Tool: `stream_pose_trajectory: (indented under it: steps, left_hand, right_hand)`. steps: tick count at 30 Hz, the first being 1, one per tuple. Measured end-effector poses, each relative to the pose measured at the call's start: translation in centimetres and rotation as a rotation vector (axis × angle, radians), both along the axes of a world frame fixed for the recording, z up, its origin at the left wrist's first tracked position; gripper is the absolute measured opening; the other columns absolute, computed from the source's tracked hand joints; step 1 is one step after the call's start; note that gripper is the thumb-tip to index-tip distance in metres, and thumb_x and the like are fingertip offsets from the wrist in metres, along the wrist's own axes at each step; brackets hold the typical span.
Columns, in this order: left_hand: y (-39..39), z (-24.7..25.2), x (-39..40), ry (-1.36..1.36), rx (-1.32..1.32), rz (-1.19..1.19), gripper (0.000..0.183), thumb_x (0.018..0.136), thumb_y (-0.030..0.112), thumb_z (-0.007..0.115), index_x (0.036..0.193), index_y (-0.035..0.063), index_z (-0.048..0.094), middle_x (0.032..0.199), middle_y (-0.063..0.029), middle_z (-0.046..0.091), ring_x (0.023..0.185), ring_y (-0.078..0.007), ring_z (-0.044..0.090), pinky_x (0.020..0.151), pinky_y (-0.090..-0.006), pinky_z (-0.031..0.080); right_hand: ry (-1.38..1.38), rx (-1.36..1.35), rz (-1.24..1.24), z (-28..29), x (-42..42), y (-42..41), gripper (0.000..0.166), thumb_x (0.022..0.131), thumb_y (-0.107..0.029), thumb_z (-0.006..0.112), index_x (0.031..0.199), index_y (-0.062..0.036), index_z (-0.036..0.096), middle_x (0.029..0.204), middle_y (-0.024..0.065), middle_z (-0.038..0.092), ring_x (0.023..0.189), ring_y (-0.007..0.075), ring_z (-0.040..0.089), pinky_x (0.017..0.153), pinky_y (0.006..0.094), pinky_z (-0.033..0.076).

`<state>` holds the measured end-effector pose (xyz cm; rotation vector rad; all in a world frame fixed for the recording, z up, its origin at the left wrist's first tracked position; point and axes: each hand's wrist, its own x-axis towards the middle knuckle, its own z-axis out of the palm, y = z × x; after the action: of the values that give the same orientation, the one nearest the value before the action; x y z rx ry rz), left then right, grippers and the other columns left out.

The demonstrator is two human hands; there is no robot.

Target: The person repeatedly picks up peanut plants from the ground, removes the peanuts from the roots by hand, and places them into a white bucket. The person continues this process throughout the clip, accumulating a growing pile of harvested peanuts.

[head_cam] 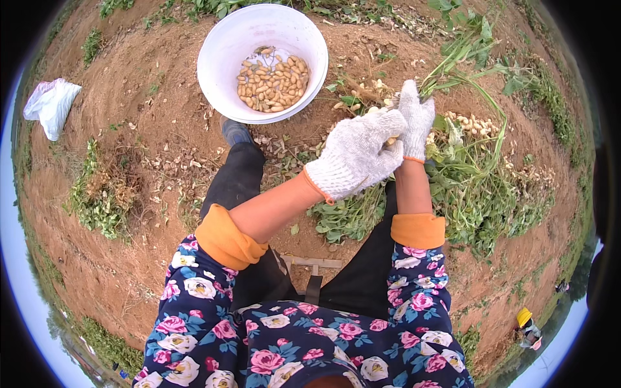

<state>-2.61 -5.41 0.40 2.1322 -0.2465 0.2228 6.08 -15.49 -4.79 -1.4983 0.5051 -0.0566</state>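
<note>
My right hand, in a white knitted glove, grips the stems of a peanut plant. The plant's green tops stretch up and right, while its roots and pods hang on the left side of the hand. Close beside it, my gloved left hand has its fingers curled around peanut pods, partly hidden by the fingers. A white plastic bucket stands ahead and left of both hands, with many loose peanuts across its bottom.
Pulled peanut plants lie heaped at my right, some with pods showing. More greenery lies between my legs. My shoe is just below the bucket. A white sack and another plant pile are left. A person is far right.
</note>
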Motion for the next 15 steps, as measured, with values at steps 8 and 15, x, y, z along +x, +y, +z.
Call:
stream_pose_trajectory:
  steps: [8,15]
  left_hand:
    - [-2.4,1.2,-3.3,-0.13,-0.046,-0.44,0.022,0.077,0.017,0.063,0.097,0.0121,0.061,0.086,-0.0078,0.063,0.076,-0.0287,0.063,0.062,-0.0376,0.051]
    - [6.5,1.2,3.0,0.064,-0.243,0.283,0.023,0.083,0.009,0.064,0.104,0.0027,0.056,0.088,-0.0032,0.059,0.084,-0.0099,0.056,0.074,-0.0237,0.047]
  right_hand:
    - [0.255,0.23,-0.132,-3.8,2.2,-4.1,0.022,0.089,-0.025,0.054,0.084,-0.0039,0.054,0.073,0.0106,0.058,0.055,0.0205,0.057,0.044,0.037,0.048]
    - [0.094,0.385,-0.009,-0.4,0.9,-3.4,0.018,0.088,-0.024,0.06,0.086,-0.007,0.054,0.072,0.0031,0.055,0.058,0.016,0.058,0.052,0.0323,0.054]
